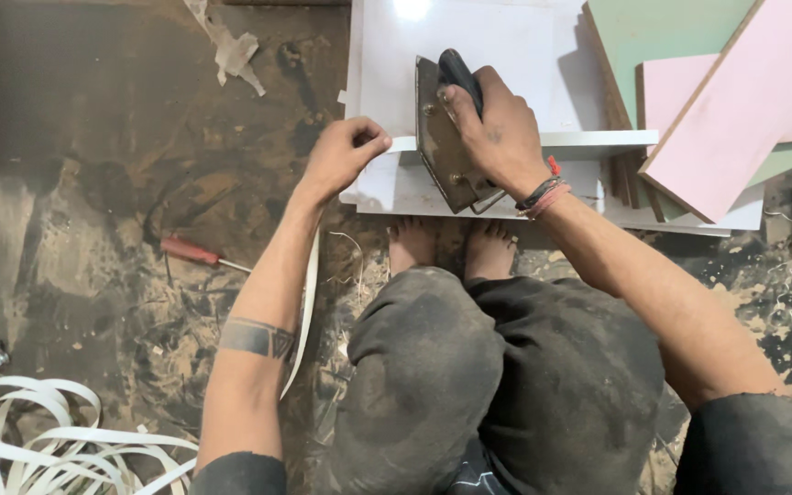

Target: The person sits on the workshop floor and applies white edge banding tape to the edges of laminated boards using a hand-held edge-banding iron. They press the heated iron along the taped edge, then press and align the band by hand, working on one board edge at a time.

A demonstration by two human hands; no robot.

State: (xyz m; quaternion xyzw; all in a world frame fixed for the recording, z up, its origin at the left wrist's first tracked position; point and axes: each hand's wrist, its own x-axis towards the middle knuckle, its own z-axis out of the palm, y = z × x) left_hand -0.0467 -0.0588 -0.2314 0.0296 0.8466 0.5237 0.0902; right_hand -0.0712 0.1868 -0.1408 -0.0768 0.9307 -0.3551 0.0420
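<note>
Dusty floor (93,183) lay under you; your right hand (497,128) gripped an iron (442,151) on a white board (469,46), while your left hand (341,156) pinched the edge strip (405,144).

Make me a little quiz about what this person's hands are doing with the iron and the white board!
1. True or false: the right hand grips the iron.
2. What does the left hand pinch? A) the red-handled screwdriver B) the white strip along the edge of the white board C) a pink board
3. Fill in: the screwdriver lies on the ____, left of the left arm.

Key: 1 true; 2 B; 3 floor.
</note>
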